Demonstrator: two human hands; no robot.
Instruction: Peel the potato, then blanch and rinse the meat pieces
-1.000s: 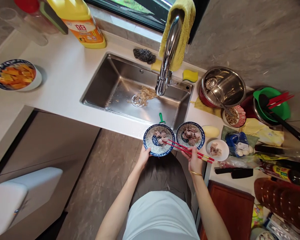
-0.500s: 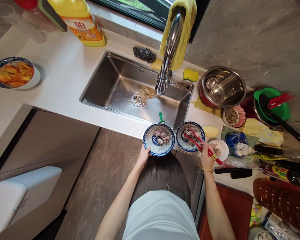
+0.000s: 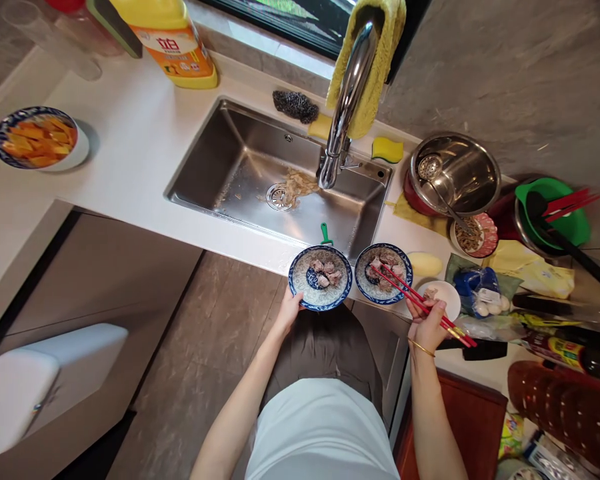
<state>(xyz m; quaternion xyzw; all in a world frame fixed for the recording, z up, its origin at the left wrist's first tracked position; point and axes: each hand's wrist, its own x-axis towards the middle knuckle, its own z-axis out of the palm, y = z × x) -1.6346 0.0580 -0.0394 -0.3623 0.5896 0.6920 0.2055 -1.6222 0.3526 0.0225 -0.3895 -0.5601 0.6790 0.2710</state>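
Note:
My left hand (image 3: pixel 289 310) grips the near left rim of a blue-and-white plate (image 3: pixel 340 297) in front of the sink. Several chunks of meat (image 3: pixel 325 273) lie in its middle. My right hand (image 3: pixel 429 325) is closed round red chopsticks (image 3: pixel 403 288), whose tips reach into the meat on a second blue-and-white plate (image 3: pixel 359 283) at the counter's edge. Whether the tips pinch a piece I cannot tell. Beside my right hand stands a small white bowl (image 3: pixel 449 300) with some meat in it, partly hidden by the hand.
A steel sink (image 3: pixel 215 160) holds peelings (image 3: pixel 300 187) by its drain; a green peeler (image 3: pixel 325 233) rests at its front edge. A peeled potato (image 3: pixel 425 265), steel pot (image 3: pixel 460 167) and knife (image 3: pixel 485 349) crowd the right. A bowl of orange pieces (image 3: pixel 40 141) stands left.
My right hand has shifted right and toward me, turning so its fingers show more, and the chopsticks have drawn back slightly. My left hand and its plate stay nearly still; the view moved slightly.

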